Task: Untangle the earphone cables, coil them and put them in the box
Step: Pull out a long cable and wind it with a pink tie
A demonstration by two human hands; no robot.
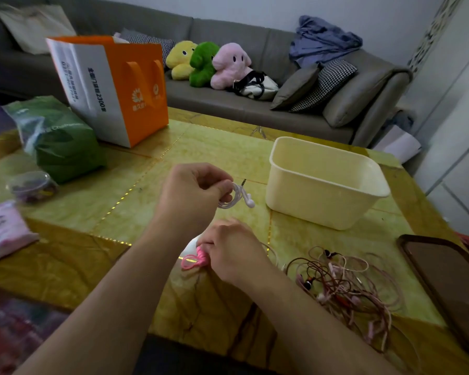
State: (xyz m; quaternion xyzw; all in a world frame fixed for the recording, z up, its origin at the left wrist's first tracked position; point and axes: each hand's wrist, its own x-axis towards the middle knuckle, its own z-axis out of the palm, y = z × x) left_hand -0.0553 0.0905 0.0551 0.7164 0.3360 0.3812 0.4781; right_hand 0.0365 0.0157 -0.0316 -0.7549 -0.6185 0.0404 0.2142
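While left hand (192, 190) fingers grip coiled white earphone (238, 197), right hand (233, 253) fingers pinch pink cable (194, 259); box (322, 182) beside on desk (228, 147).

A coiled white earphone cable (238, 197) is seen at the centre of the frame, held off the bench, with one earbud hanging at its lower right and the plug pointing up. A bright pink cable (194, 259) is found just below centre, bunched into small loops. A tangled heap of pink and brown cables (347, 288) is spread at the lower right. The cream plastic box (325, 182) is set upright, right of centre, its open top shown.
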